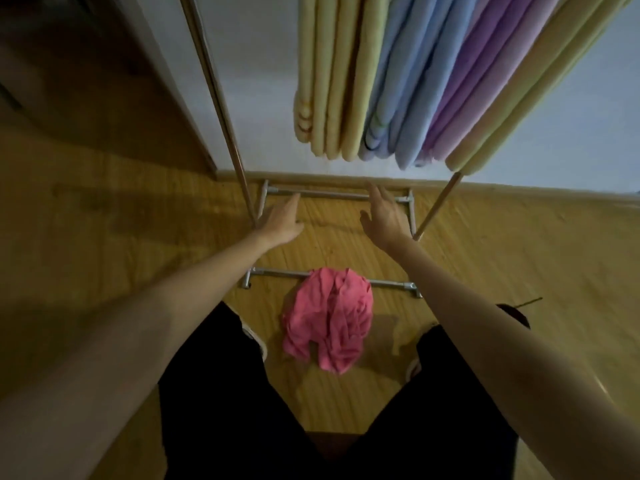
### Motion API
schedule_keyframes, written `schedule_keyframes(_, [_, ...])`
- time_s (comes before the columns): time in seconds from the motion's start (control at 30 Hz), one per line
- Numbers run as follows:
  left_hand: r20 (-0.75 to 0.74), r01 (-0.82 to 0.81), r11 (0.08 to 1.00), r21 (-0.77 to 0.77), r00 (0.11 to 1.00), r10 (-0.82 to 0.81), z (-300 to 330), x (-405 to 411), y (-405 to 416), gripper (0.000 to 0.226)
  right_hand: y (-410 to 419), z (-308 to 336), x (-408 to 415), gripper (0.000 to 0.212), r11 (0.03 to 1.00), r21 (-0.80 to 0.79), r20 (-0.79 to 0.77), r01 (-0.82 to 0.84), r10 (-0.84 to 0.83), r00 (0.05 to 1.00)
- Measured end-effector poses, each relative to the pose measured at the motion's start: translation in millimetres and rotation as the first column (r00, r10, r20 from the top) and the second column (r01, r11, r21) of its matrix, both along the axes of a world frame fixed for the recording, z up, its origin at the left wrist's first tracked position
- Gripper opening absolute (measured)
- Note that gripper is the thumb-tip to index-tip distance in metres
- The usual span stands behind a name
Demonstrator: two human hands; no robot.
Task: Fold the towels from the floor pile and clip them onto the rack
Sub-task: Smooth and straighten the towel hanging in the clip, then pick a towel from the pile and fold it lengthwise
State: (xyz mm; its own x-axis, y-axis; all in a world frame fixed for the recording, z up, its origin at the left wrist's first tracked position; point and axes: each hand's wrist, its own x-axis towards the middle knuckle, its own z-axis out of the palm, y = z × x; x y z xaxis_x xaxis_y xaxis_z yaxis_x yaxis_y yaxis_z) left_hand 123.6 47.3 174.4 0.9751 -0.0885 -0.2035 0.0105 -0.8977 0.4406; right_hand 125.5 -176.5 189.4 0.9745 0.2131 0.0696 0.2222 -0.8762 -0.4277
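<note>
Both arms were stretched out in front of the person, the left hand [282, 221] and the right hand [382, 216] spread open with straight fingers, holding nothing. The one thing left to fold, a crumpled pink towel [329, 318], lay on the wooden floor against the near base bar of the rack [273, 271], between the person's feet and well below both hands. Above the rack's far base bar hung folded towels [415, 81] in yellow, blue and purple, packed close together. To my eye the risk lay in that crowding: a hand pushing in to make room could knock a neighbour loose. The pink towel also draped over the base bar, so a quick lift might snag it
</note>
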Motion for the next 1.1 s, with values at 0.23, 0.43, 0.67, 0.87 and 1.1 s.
schedule_keyframes(0.23, [-0.289, 0.041, 0.997, 0.065, 0.957, -0.020, -102.7, -56.8, -5.8, 0.059, -31.6, -131.5, -62.5, 0.073, 0.990, -0.142, -0.465, -0.004, -0.063, 0.883])
schedule_keyframes(0.43, [-0.384, 0.126, 0.992, 0.016, 0.917, -0.110, -184.2, -85.5, -17.8, 0.053, -34.8, -222.6, -100.6, 0.066, 0.994, -0.103, -0.619, -0.039, -0.033, 0.785])
schedule_keyframes(0.67, [-0.466, 0.278, 0.957, 0.081, 0.859, -0.210, -265.4, -86.1, -34.3, 0.050, -38.1, -302.6, -112.2, 0.069, 0.984, -0.139, -0.727, -0.109, -0.026, 0.686])
schedule_keyframes(0.87, [-0.503, 0.478, 0.855, 0.199, 0.799, -0.330, -318.0, -70.2, -60.8, 0.057, -28.8, -351.2, -113.8, 0.049, 0.983, -0.083, -0.762, -0.163, 0.043, 0.646])
schedule_keyframes(1.1, [-0.461, 0.601, 0.753, 0.269, 0.766, -0.447, -342.5, -39.4, -109.5, 0.057, -32.8, -373.0, -109.4, 0.054, 0.993, -0.050, -0.808, -0.109, 0.024, 0.589])
